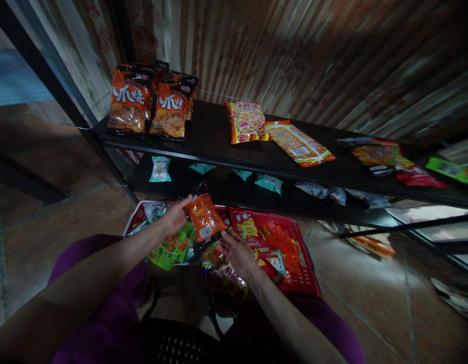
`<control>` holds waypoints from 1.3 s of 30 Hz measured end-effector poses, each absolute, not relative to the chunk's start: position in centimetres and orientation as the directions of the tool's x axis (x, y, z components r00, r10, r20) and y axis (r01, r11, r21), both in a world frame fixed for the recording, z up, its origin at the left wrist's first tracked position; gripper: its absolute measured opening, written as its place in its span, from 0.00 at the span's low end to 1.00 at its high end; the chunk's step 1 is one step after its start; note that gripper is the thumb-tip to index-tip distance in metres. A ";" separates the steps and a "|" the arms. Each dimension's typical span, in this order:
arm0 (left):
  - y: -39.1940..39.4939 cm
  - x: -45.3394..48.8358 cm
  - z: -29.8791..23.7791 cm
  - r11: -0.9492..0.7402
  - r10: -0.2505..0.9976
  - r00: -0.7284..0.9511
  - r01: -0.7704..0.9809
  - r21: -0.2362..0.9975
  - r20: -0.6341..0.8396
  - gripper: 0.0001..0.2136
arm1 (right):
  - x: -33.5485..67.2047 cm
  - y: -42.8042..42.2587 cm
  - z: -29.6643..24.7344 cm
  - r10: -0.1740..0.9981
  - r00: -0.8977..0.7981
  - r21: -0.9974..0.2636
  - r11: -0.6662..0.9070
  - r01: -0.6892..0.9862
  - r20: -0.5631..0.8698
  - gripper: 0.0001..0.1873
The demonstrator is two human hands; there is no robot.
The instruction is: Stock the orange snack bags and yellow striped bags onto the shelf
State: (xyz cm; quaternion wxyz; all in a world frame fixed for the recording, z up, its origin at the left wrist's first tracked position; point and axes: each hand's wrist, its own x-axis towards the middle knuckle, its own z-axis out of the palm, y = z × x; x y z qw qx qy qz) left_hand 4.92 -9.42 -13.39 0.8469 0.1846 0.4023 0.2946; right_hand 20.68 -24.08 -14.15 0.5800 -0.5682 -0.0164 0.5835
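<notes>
- Two knees in purple cloth (104, 313) nearest of all, on the near side of the red basket (305, 283), with a dark mesh seat (176, 346) between them.
- Right hand (237, 251) palm down over the near left part of the red basket, fingertips at the lower corner of an orange packet (204, 217). Impossible to tell whether pinching that corner or only touching it.
- Left hand (175, 216) just left of the red basket, clasped on the upper left edge of the orange packet.
- Orange packet held up between both hands, tilted, above the left end of the red basket, barcode label facing up.
- Green packet (169, 250) under the left wrist, lying at the left rim of the red basket among other loose wrappers.
- Several red and yellow snack bags (252, 227) piled inside the red basket, right of the hands.
- Black shelf (211, 136) beyond the red basket, two boards deep.
- Lower board: a row of small teal packets (160, 169), then greyish ones further right.
- Upper board, far left of the red basket: standing orange bags (129, 103) in two rows.
- Upper board, straight behind the red basket: a yellow and red bag (246, 121) touching a flat orange bag (300, 145).
- Striped wall (313, 60) farthest back, behind the shelf.
</notes>
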 end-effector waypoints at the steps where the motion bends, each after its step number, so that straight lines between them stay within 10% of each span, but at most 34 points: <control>1: -9.4 4.9 -13.4 0.755 0.651 0.497 -0.350 0.554 -0.574 0.09 | 20.8 -24.1 -14.1 0.698 0.314 -0.676 -0.327 -0.660 -0.644 0.17; 18: -9.9 5.5 -13.8 0.734 0.679 0.441 -0.406 0.544 -0.587 0.08 | 20.2 -24.4 -13.5 0.776 0.121 -0.620 -0.388 -0.682 -0.619 0.15; 39: -11.0 5.2 -12.1 0.810 0.553 0.639 -0.263 0.524 -0.534 0.07 | 20.3 -24.3 -13.8 0.786 0.298 -0.775 -0.330 -0.539 -0.542 0.20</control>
